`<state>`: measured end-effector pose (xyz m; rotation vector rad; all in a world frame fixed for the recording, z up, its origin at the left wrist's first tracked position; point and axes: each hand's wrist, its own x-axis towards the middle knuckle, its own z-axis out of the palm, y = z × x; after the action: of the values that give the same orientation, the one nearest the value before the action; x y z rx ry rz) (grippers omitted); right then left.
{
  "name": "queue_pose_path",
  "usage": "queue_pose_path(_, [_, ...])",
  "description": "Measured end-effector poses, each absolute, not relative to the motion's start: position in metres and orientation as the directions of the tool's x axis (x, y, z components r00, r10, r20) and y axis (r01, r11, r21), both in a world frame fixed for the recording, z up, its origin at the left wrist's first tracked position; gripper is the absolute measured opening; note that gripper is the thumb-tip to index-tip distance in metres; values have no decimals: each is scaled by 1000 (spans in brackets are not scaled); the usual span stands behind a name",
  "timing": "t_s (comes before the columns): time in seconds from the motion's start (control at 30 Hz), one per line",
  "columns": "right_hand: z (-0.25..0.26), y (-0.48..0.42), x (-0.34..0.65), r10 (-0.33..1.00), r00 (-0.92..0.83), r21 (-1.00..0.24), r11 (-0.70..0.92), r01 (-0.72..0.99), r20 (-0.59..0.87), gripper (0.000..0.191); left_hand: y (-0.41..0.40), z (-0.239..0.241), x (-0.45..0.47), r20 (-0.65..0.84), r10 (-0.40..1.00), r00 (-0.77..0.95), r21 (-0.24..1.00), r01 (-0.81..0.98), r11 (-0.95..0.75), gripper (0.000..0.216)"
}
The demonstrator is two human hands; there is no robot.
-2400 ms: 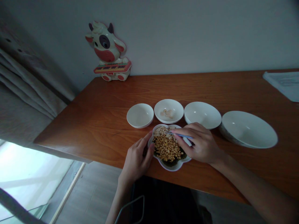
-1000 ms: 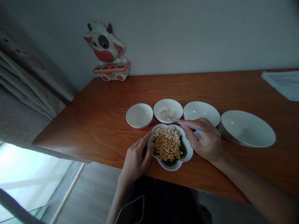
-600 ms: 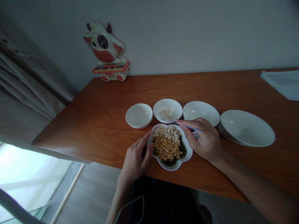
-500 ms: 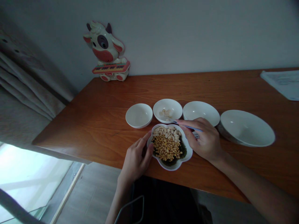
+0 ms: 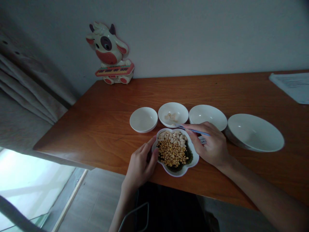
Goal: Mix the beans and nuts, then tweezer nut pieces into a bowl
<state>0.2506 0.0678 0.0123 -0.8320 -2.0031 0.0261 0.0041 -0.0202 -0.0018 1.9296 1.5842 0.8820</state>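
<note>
My left hand (image 5: 142,161) grips the left side of a white flower-shaped bowl (image 5: 177,174), thumb on the rim. Yellow beans (image 5: 172,153) fill its middle, pale peanut halves (image 5: 175,137) lie along the far side, and something dark green (image 5: 189,155) shows at the right and near edges. My right hand (image 5: 211,141) is closed around slim blue tweezers (image 5: 196,131). Their tips reach the near edge of a small white bowl (image 5: 173,107), in which a few peanut halves (image 5: 171,116) lie. Whether the tips pinch anything is too small to tell.
One white bowl (image 5: 143,120) stands on the left; two more, a middle one (image 5: 207,114) and a larger one (image 5: 256,132), stand to the right. A cow toy with a keyboard (image 5: 112,54) leans on the wall. Papers (image 5: 293,85) lie at the far right of the wooden table (image 5: 96,129).
Almost nothing differs. The tweezers' tips have shifted very slightly at the small bowl's near edge; my left hand and the bowls have stayed put.
</note>
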Motion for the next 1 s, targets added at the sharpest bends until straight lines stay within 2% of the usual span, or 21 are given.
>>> queue_pose_path(0.8, [14, 68, 249, 587, -337, -346, 754, 558, 736, 28, -21, -1, 4, 175, 978, 115, 712, 671, -206, 44])
queue_pose_path(1.0, [13, 66, 249, 546, -373, -329, 798, 505, 751, 30, -22, 0, 4, 191, 975, 116, 706, 673, -219, 43])
